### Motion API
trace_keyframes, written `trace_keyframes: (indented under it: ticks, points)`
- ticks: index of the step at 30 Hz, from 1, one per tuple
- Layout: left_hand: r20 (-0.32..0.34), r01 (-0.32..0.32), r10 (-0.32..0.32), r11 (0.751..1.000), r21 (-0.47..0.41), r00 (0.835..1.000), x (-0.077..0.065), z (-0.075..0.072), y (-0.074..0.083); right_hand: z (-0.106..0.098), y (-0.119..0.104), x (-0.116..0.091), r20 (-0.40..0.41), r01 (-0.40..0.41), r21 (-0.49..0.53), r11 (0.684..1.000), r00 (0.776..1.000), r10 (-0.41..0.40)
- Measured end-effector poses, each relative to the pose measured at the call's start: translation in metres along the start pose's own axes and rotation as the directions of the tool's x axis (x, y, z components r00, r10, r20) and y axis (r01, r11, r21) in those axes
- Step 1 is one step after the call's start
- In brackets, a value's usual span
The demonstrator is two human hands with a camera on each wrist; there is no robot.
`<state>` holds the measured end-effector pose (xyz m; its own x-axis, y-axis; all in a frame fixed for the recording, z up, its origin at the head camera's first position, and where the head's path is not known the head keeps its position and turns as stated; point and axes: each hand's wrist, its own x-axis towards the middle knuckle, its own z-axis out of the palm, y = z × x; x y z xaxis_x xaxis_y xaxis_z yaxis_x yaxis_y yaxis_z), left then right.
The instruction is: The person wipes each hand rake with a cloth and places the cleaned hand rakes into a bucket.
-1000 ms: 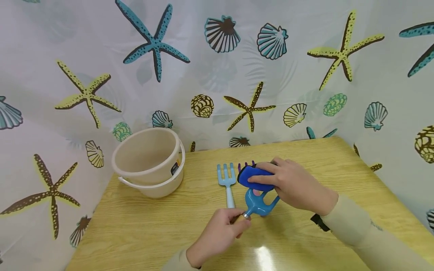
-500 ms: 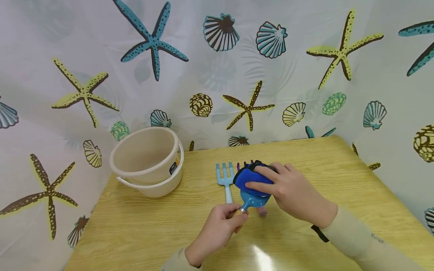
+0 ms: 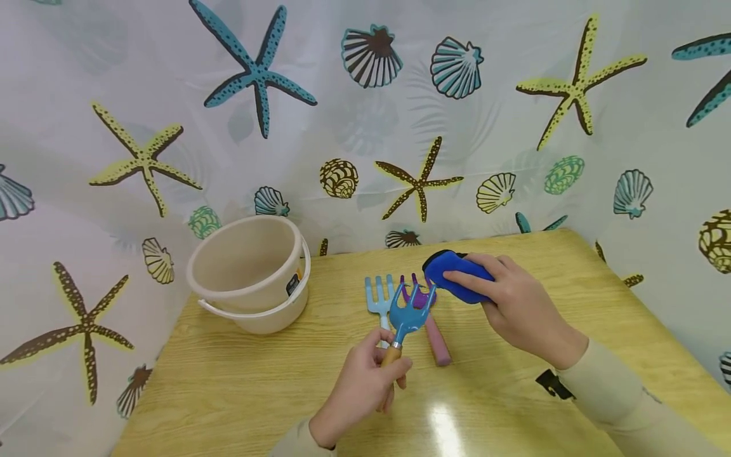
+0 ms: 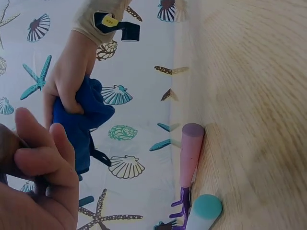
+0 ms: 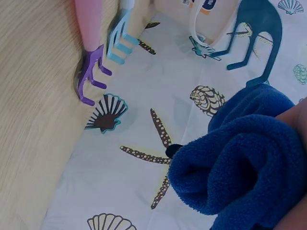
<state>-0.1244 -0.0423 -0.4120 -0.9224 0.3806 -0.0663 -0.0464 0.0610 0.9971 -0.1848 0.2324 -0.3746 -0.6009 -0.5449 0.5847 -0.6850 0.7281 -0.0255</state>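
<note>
My left hand (image 3: 362,384) grips the wooden handle of a blue hand fork (image 3: 408,318), its tines pointing up and away. In the left wrist view the brown handle end (image 4: 9,151) shows between the curled fingers. My right hand (image 3: 522,308) holds a folded blue cloth (image 3: 459,278) with a black edge, just right of the tine tips. The right wrist view shows the plush cloth (image 5: 249,163) bunched, close below the fork's tines (image 5: 261,36). Beyond the fork lie a light blue fork (image 3: 379,301) and a purple fork with a pink handle (image 3: 438,343).
A cream bucket (image 3: 259,322) with a white handle stands at the table's left back. The wooden table (image 3: 228,393) ends at a white curtain (image 3: 342,114) printed with starfish and shells, which also hangs along both sides.
The cloth covered the fork's tines half a second ago; my right hand has drawn it off them, up and right. The fork has tipped more upright and slightly left, and the pink handle shows again.
</note>
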Motion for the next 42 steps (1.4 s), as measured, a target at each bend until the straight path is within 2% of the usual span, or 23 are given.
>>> trace_keyframes:
  ticks: [3,6,9,12,17,22,25,29,33,38,40,42]
  points:
    - [-0.008,-0.018,0.018,0.999,-0.047,1.0,0.002,0.0,-0.002,-0.003,-0.006,0.001,-0.027,-0.014,0.021,1.0,1.0,0.015]
    - [0.0,-0.016,0.016,0.998,-0.065,1.0,0.005,-0.001,-0.004,-0.005,-0.015,0.002,-0.073,0.005,0.022,1.0,0.997,-0.003]
    - [0.016,0.007,-0.006,0.997,-0.083,1.0,0.007,0.0,-0.006,-0.003,-0.024,0.005,-0.133,0.055,-0.013,0.998,0.989,-0.057]
    - [0.029,0.038,-0.035,0.993,-0.116,0.999,0.008,0.002,-0.008,0.003,-0.033,0.006,-0.156,0.111,-0.085,0.99,0.98,-0.124]
    - [0.075,0.053,-0.042,0.988,-0.146,0.996,0.008,0.007,-0.008,0.02,-0.046,0.002,-0.089,0.205,-0.182,0.962,0.97,-0.224]
    - [0.144,-0.048,0.069,0.988,-0.145,0.987,0.007,0.011,-0.008,0.033,-0.051,-0.001,0.042,0.27,-0.264,0.926,0.962,-0.268]
    - [0.166,-0.091,0.115,0.985,-0.143,0.979,0.007,0.011,-0.009,0.035,-0.049,-0.002,0.094,0.257,-0.337,0.906,0.966,-0.239]
    - [0.166,-0.075,0.096,0.989,-0.129,0.981,0.006,0.011,-0.01,0.034,-0.045,-0.003,0.13,0.227,-0.412,0.882,0.973,-0.19]
    - [0.131,-0.056,0.07,0.992,-0.113,0.989,0.007,0.012,-0.009,0.033,-0.048,-0.005,0.131,0.179,-0.404,0.897,0.982,-0.137]
    - [0.084,-0.095,0.103,0.991,-0.09,0.991,0.008,0.014,-0.012,0.032,-0.062,-0.006,0.14,0.08,-0.357,0.931,0.99,-0.031]
    - [0.068,-0.102,0.108,0.991,-0.083,0.992,0.009,0.016,-0.014,0.034,-0.067,-0.008,0.138,0.067,-0.35,0.934,0.99,-0.019]
    - [0.055,-0.082,0.088,0.992,-0.091,0.995,0.011,0.018,-0.016,0.037,-0.072,-0.009,0.132,0.072,-0.336,0.939,0.991,-0.029]
